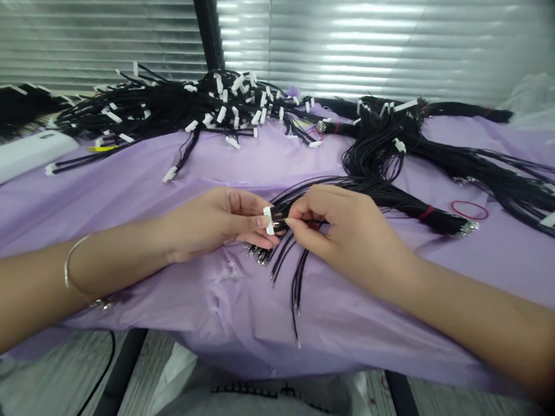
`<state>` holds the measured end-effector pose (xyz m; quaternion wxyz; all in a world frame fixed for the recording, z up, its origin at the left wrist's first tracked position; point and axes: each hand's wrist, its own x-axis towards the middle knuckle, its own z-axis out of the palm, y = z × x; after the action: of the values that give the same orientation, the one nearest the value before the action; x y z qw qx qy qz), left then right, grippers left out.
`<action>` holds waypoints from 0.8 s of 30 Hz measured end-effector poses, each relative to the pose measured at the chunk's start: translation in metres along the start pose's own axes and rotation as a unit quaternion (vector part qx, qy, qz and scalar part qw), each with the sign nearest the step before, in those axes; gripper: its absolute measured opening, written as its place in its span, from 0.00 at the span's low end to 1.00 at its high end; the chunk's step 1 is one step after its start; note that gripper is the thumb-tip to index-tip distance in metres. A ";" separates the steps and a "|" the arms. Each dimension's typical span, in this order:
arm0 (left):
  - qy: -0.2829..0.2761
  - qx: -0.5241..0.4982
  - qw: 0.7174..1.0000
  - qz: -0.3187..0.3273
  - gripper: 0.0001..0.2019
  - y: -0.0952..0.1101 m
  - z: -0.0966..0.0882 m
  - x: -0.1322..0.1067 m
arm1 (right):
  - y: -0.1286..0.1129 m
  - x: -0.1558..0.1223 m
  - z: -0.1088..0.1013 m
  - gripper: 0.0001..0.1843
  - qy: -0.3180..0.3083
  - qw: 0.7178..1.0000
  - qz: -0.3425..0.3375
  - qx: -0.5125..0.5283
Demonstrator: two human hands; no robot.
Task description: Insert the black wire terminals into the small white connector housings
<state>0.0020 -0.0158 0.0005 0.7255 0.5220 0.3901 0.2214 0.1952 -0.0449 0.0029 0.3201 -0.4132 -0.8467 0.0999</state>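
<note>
In the head view, my left hand (229, 220) pinches a small white connector housing (270, 221) between thumb and fingers. Black wires run into the housing from the right. Close beside it, my right hand (337, 228) pinches a thin black wire (282, 223) near the housing; how far its end sits inside is too small to tell. Loose black wires with metal terminals (297, 292) hang down over the cloth below my right hand. Behind that hand lies a bundle of black wires (401, 204) held by a red band, its terminal ends pointing right.
A purple cloth (158, 288) covers the table. At the back lies a heap of black cables with white connectors (218, 105). More wire bundles (489, 169) spread at the right, near a red rubber band (469, 210). A white device (24, 155) sits at the left.
</note>
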 end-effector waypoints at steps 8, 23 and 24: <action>0.006 0.007 1.000 0.008 0.02 0.001 0.002 -0.001 | 0.000 0.000 0.005 0.04 0.023 1.000 0.018 0.011; 0.015 -0.034 0.999 0.038 0.03 -0.005 0.003 -0.004 | 0.003 0.004 0.003 0.04 -0.043 0.999 -0.005 0.003; 0.010 -0.032 0.999 0.040 0.03 -0.005 0.003 -0.004 | 0.003 0.004 0.003 0.04 -0.044 0.999 -0.008 0.000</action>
<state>0.0017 -0.0219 -0.0021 0.7287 0.5112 0.3688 0.2676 0.1934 -0.0398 0.0011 0.2830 -0.4018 -0.8632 0.1156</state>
